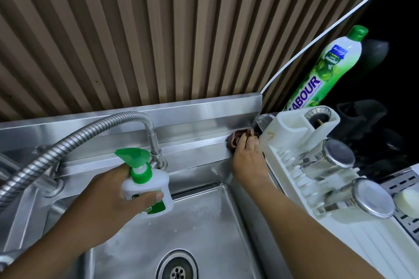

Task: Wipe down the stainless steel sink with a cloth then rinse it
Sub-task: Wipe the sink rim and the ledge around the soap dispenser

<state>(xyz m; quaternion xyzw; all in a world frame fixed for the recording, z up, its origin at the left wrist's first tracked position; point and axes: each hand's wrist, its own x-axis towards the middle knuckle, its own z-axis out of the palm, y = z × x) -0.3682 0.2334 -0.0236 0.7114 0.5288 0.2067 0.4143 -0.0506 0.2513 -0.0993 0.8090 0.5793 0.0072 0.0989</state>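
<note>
The stainless steel sink [204, 215] fills the lower middle, with its drain [177, 266] at the bottom. My right hand [248, 158] presses a small brown cloth [235, 138] against the back ledge of the sink at its right corner. My left hand [113, 197] grips a white spray bottle [147, 186] with a green trigger head, held upright above the basin's back left. Wet streaks and droplets show on the basin floor.
A flexible metal faucet hose [74, 142] arches from the back ledge toward the left. A white dish rack [301, 142] with steel cups [335, 158] borders the sink's right side. Behind the rack stands a tall green dish soap bottle [326, 70]. Ribbed wall panels rise behind.
</note>
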